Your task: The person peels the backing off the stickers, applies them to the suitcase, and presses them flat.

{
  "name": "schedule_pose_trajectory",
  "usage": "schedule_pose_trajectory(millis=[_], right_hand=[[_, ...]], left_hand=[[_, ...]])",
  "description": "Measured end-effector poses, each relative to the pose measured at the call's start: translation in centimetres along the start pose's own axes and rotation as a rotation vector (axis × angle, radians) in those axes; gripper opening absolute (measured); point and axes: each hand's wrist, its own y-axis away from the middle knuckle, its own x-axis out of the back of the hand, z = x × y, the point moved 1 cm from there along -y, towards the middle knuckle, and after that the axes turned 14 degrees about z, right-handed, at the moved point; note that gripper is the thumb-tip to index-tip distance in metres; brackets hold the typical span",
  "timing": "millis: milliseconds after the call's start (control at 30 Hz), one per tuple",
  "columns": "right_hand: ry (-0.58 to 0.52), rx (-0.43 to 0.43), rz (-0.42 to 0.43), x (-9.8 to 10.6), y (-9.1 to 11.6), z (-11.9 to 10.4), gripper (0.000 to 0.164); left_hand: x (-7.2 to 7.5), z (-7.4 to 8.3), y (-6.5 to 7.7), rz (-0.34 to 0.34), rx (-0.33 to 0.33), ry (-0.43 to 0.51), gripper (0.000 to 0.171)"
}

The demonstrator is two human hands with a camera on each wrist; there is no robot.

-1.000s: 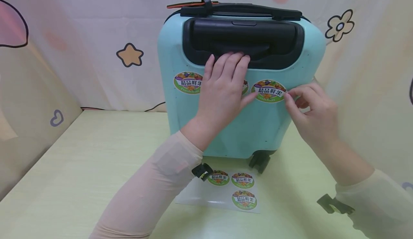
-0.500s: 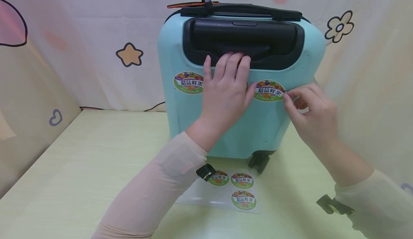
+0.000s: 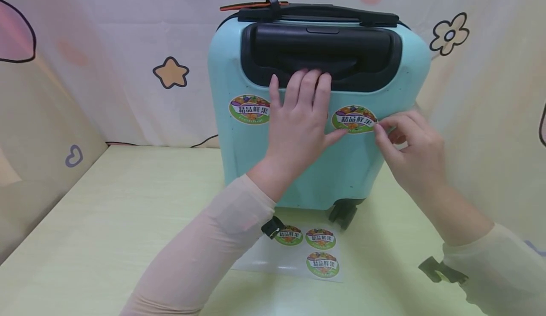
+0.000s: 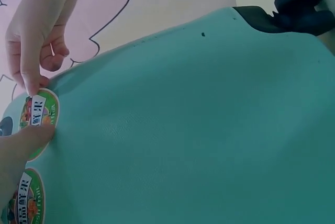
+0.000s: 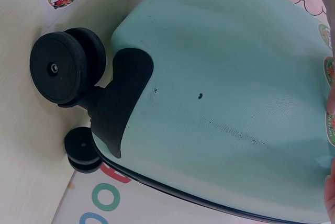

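A light-teal suitcase (image 3: 315,174) with a black handle recess stands upright on the table. My right hand (image 3: 415,145) pinches the right edge of an oval fruit sticker (image 3: 356,114) on the suitcase's right side. My left hand (image 3: 298,117) lies over the suitcase front, fingertips at the black recess, its thumb stretched onto the sticker's lower left. In the left wrist view that thumb (image 4: 36,136) presses across the sticker, and the right fingertips meet its other end. Another oval sticker (image 3: 248,109) sits at the left, partly behind my left hand. A third, between them, is mostly covered by that hand.
A sticker sheet (image 3: 273,261) bearing several oval stickers lies on the pale table (image 3: 128,212) in front of the suitcase. One black wheel (image 3: 343,212) shows at its lower right. A patterned cloth (image 3: 128,93) hangs close behind and at the sides.
My left hand has shifted slightly right, and its thumb has lifted, then come down and right onto the sticker's lower left. My right hand stays at the sticker's right edge.
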Motion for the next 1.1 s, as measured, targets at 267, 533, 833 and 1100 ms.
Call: schedule_pose_trajectory(millis=[267, 533, 833, 1100], right_hand=[[0.0, 0.026, -0.009, 0.04, -0.1, -0.12, 0.009], [0.004, 0.031, -0.004, 0.01, -0.17, -0.15, 0.009], [0.006, 0.025, -0.001, 0.08, -0.14, -0.06, 0.01], [0.01, 0.028, -0.002, 0.04, -0.06, 0.15, 0.012]], left_hand=[[-0.22, 0.14, -0.09, 0.08, 0.039, 0.021, 0.059], [-0.17, 0.25, -0.29, 0.085, 0.067, 0.011, 0.047], [-0.48, 0.66, 0.04, 0.012, 0.025, -0.029, 0.098], [-0.52, 0.88, -0.04, 0.025, 0.045, -0.029, 0.076]])
